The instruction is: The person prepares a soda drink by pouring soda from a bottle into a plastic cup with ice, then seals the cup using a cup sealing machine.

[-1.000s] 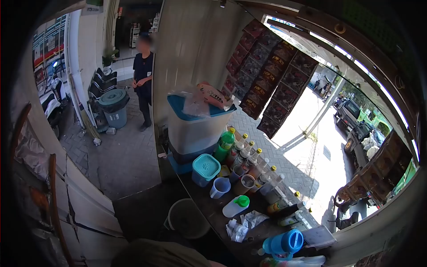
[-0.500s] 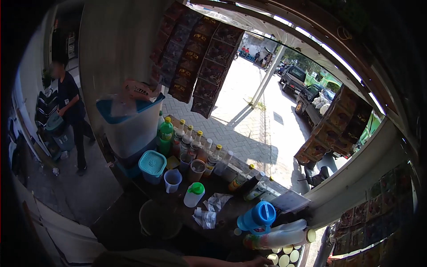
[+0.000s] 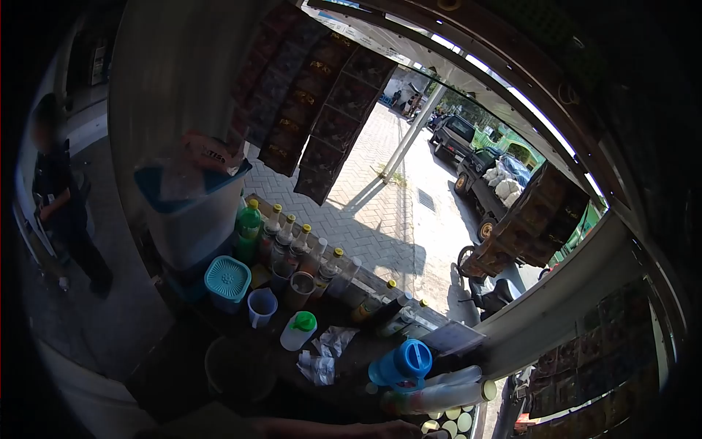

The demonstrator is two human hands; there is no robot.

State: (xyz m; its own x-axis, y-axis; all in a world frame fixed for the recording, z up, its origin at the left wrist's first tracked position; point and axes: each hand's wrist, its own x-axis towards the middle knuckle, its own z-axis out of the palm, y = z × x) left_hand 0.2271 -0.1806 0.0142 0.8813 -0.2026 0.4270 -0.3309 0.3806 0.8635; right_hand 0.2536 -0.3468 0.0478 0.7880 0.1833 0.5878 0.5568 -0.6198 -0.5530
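Note:
My right hand [image 3: 401, 430] reaches along the bottom edge, its forearm [image 3: 314, 428] stretched out from the left. It is close to several round pale lids [image 3: 452, 414] at the lower right. Its fingers are dark and cut off by the frame, so whether it holds anything cannot be seen. Above the hand lie long clear sleeves of stacked cups [image 3: 439, 397]. A blue lidded jug [image 3: 402, 364] stands just beyond them. My left hand is out of view.
A green-lidded pitcher [image 3: 298, 331], crumpled plastic [image 3: 316, 367], a purple-blue measuring cup [image 3: 261, 307] and a turquoise-lidded tub [image 3: 227, 279] are on the dark counter. Several bottles [image 3: 292, 249] line its outer edge. Sachet strips [image 3: 344, 110] hang above. A person [image 3: 62, 205] stands at left.
The view has turned, so the counter things appear further left. The person at left is nearer the frame's edge. My right hand remains by the pale lids.

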